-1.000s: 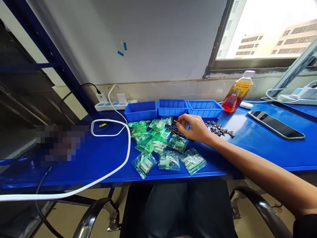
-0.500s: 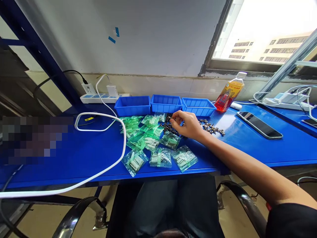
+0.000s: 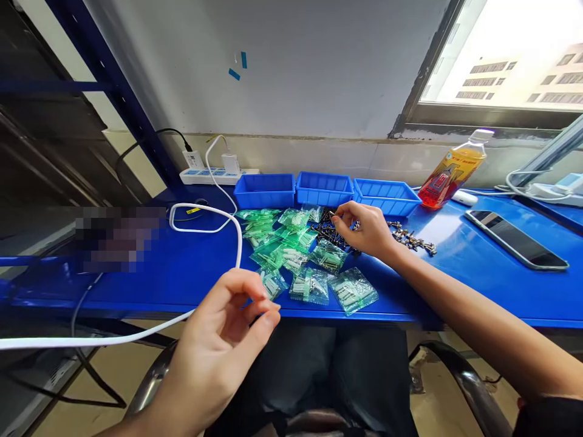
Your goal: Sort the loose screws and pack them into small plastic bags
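Observation:
My right hand (image 3: pixel 364 227) hovers over the pile of dark screws (image 3: pixel 325 233), its thumb and index finger pinched together. Whatever may be between those fingertips is too small to make out. In the foreground is my left hand (image 3: pixel 223 346), palm turned inward, fingers curled and fingertips meeting the thumb. I cannot see whether it holds anything. Beyond it lie several clear and green plastic packets (image 3: pixel 294 258) with small pale and metal parts inside. Silvery screws (image 3: pixel 412 240) are scattered just right of my right hand.
Three blue bins (image 3: pixel 324 189) stand in a row behind the packets. A drink bottle (image 3: pixel 453 173) and a phone (image 3: pixel 517 240) are to the right. A white cable (image 3: pixel 136 335) loops across the left side from a power strip (image 3: pixel 209 176). The blue table's front edge (image 3: pixel 387 317) runs below the packets.
My left hand has come into view at the lower middle, in front of a packet. My right hand stays pinched over the screws. The whole view has shifted, with things appearing further right.

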Motion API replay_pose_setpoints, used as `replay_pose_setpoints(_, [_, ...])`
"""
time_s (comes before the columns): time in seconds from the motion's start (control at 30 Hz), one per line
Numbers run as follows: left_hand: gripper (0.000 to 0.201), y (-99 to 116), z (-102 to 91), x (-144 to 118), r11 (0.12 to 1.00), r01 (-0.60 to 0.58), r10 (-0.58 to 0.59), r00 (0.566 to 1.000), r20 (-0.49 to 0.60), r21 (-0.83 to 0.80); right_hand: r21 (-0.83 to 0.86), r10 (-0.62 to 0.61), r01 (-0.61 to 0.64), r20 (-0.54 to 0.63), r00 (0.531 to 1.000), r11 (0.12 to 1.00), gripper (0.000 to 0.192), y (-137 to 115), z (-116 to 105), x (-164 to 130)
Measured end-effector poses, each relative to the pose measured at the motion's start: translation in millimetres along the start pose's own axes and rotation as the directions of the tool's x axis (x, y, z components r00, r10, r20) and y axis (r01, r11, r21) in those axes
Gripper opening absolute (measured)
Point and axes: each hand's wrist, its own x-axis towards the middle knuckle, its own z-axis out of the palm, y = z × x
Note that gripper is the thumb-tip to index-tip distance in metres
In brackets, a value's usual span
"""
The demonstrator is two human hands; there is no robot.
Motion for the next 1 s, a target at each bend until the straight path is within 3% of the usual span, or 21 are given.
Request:
replay_pose_setpoints(0.1, [0.023, 10, 19.6, 25, 0.996, 0.027, -0.022, 0.998, 0.066, -0.083, 0.022, 0.025, -0.025, 0.020, 0.999, 0.999, 0.012, 2, -1, 0])
replay_pose_setpoints(0.23, [0.025, 11, 32.6, 47, 0.982, 0.136, -0.130, 0.990, 0.058, -0.129, 0.042, 0.015, -0.017, 0.060, 0.998, 0.999, 0.015, -1, -6, 0])
replay_pose_setpoints(0.4, [0.026, 10, 46.5, 72, 0.980, 0.162, -0.156, 0.986, 0.060, -0.118, 0.180, -0.094, 0.052, 0.231, 0.968, 0.982, 0.011, -22, -14, -5])
replay_pose_setpoints(0.53, [0.027, 6, 56.8, 97, 0.991, 0.127, -0.123, 0.990, 0.075, -0.049, 0.273, -0.002, -0.084, 0.303, 0.953, 0.958, 0.008, -33, -12, -11])
replay_pose_setpoints(0.73, [0.030, -2, 68.3, 131, 0.992, 0.114, -0.124, 0.974, 0.192, 0.062, 0.163, 0.152, -0.207, 0.294, 0.944, 0.965, 0.002, -27, -3, -10])
replay_pose_setpoints(0.9, [0.028, -10, 73.6, 140, 0.990, 0.120, -0.134, 0.955, 0.263, 0.070, 0.106, 0.159, -0.190, 0.247, 0.956, 0.976, 0.007, -24, 0, -8])
replay_pose_setpoints(1.0, [0.027, -13, 71.4, 137, 0.993, 0.108, -0.119, 0.962, 0.246, 0.058, 0.119, 0.168, -0.201, 0.242, 0.956, 0.972, 0.011, -27, 3, -8])
